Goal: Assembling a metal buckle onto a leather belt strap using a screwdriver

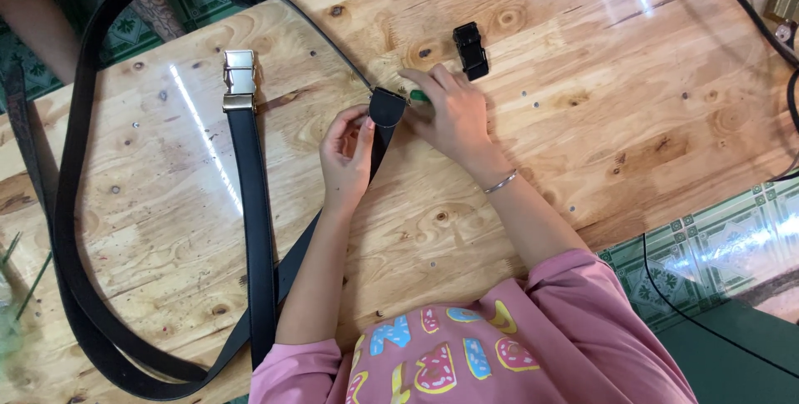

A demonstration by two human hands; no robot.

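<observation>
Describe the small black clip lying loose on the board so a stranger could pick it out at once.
Start from the wooden board and find the right hand. Just beyond its fingertips lies the black plastic buckle, alone. Unlike the metal buckle to the left, it is black and joined to no belt.

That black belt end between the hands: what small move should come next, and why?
Probably press the green tool down on the belt end. The right hand holds the tool at its edge while the left hand pins the strap flat on the wooden table.
</observation>
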